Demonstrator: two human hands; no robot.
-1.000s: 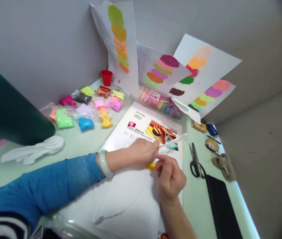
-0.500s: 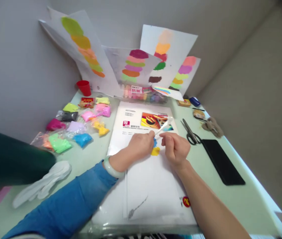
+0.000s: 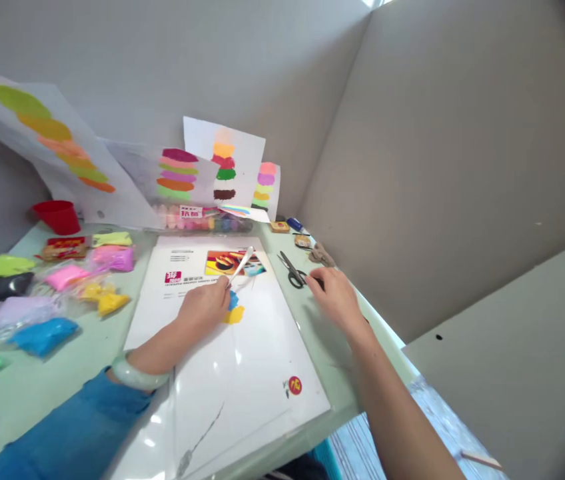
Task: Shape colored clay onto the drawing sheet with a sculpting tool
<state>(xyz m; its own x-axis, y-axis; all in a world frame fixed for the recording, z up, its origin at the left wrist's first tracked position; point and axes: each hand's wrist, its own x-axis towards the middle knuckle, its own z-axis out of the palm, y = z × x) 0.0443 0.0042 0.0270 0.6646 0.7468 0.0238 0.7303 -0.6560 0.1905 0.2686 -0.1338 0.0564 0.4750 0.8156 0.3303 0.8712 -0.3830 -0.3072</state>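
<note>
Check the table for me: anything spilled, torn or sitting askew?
Nothing spilled or torn that I can see. The painted sheet leaning on the wall at far left slants more than the others. Clay bags lie loosely scattered; scissors lie flat by the right hand.

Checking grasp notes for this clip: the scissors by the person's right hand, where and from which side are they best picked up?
Probably by the black handle loops, from the near side. The scissors lie flat and closed on the table, blades pointing away toward the propped paper sheets, loops toward the person. The right hand is already beside the loops, while the left hand holds a white stick.
</note>
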